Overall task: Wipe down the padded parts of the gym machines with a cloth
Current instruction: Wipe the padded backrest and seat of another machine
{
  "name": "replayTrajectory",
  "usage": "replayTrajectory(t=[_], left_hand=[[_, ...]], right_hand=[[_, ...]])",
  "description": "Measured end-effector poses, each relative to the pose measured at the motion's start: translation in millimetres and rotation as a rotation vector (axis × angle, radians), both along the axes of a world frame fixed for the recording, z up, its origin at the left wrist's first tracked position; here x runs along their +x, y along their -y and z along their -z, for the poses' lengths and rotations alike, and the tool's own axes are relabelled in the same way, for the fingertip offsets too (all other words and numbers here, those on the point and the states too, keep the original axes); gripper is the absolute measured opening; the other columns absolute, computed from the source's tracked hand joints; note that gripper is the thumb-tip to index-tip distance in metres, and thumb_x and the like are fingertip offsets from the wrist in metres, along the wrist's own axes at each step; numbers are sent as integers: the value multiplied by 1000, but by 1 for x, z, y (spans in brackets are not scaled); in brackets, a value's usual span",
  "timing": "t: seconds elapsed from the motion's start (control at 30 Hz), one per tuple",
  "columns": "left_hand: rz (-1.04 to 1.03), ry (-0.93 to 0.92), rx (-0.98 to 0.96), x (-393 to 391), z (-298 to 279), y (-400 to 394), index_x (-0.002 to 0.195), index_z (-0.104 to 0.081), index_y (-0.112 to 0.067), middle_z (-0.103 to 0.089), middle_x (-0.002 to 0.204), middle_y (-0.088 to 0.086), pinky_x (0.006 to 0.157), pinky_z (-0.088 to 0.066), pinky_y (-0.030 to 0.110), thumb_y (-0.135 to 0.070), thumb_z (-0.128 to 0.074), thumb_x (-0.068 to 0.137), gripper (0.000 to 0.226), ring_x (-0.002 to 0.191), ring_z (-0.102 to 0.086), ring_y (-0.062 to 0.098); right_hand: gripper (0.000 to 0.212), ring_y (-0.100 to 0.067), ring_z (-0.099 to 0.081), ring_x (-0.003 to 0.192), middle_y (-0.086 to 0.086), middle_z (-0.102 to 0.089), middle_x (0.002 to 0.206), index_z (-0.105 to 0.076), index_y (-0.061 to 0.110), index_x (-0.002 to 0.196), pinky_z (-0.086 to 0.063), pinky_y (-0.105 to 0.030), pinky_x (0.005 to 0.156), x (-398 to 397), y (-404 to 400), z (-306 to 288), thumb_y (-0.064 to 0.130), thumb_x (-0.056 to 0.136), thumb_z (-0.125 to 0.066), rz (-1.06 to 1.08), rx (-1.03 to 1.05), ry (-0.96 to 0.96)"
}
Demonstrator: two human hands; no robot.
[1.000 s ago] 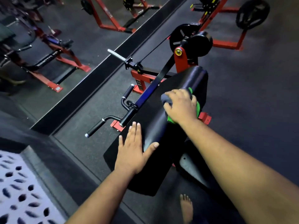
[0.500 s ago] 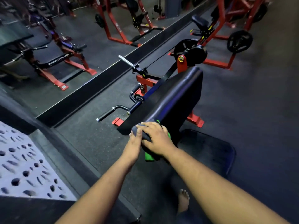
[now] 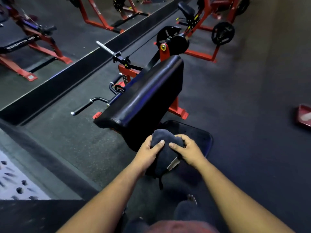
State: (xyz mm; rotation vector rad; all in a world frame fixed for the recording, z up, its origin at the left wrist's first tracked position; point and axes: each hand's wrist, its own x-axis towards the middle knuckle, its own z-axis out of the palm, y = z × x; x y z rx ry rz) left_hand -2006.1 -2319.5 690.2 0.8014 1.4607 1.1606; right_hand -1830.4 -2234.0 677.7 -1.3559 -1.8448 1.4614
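A long black arm pad (image 3: 144,96) slopes up and away from me on a red-framed curl machine. Below its near end lies the machine's black seat pad (image 3: 200,137), partly hidden behind my hands. I hold a dark blue cloth (image 3: 165,155) bunched in the air between me and the pad. My left hand (image 3: 149,153) grips its left side and my right hand (image 3: 189,150) grips its right side. A white tag shows on the cloth under my right hand.
Black handles (image 3: 87,106) and a chrome peg (image 3: 106,47) stick out left of the pad. A weight plate (image 3: 223,33) hangs on a red machine behind. A low black ledge (image 3: 50,84) runs along the left. A red tray (image 3: 304,115) lies at the right edge. My bare foot (image 3: 191,199) is below.
My right hand wiped the cloth down the arm pad to its near end, then lifted it off. My left hand left the pad and took hold of the cloth too. I stepped back.
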Motion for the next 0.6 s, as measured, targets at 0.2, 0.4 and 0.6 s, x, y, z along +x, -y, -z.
replayTrajectory(t=[0.2, 0.4, 0.6], left_hand=[[278, -198, -150, 31, 42, -52, 110, -71, -17, -75, 110, 1, 93, -57, 42, -41, -85, 81, 40, 105, -70, 14], [235, -302, -250, 84, 118, -103, 59, -46, -16, -45, 58, -7, 53, -35, 27, -42, -90, 73, 53, 56, -44, 6], [-12, -146, -351, 119, 195, -157, 101, -57, -12, -60, 69, -11, 59, -45, 16, -12, -80, 85, 28, 66, -58, 7]], right_hand=[[13, -10, -69, 84, 1, -75, 89, -70, 20, 91, -55, -41, 78, 60, -46, 35, 29, 88, -79, 88, -68, -17], [22, -4, -65, 71, 11, -69, 72, -66, 28, 82, -53, -37, 64, 120, -96, 108, 47, 85, -76, 196, -41, 258], [36, -18, -67, 81, 9, -69, 85, -60, 32, 92, -57, -44, 72, 143, -158, 175, 57, 72, -78, 363, -104, 317]])
